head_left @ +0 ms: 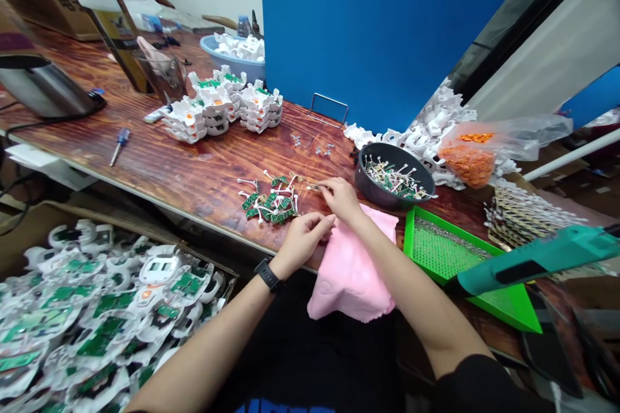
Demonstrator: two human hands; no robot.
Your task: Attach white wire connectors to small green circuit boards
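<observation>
My right hand (341,199) is closed in a pinch on a small wired part with a white tip (312,188), held just above the table. Close by, my left hand (304,237) has its thumb and fingers pressed together over the edge of a pink cloth (352,271); whatever they hold is too small to make out. A loose pile of small green circuit boards with white-ended wires (274,201) lies left of both hands. Behind my right hand, a dark round pan (375,192) contains many more wired boards.
Stacked white housings (217,106) stand at the back left, near a screwdriver (119,145). A green tray (450,255) and a teal electric screwdriver (537,261) are at right, with a bag of orange parts (467,161) beyond. A box of housings (111,297) is lower left.
</observation>
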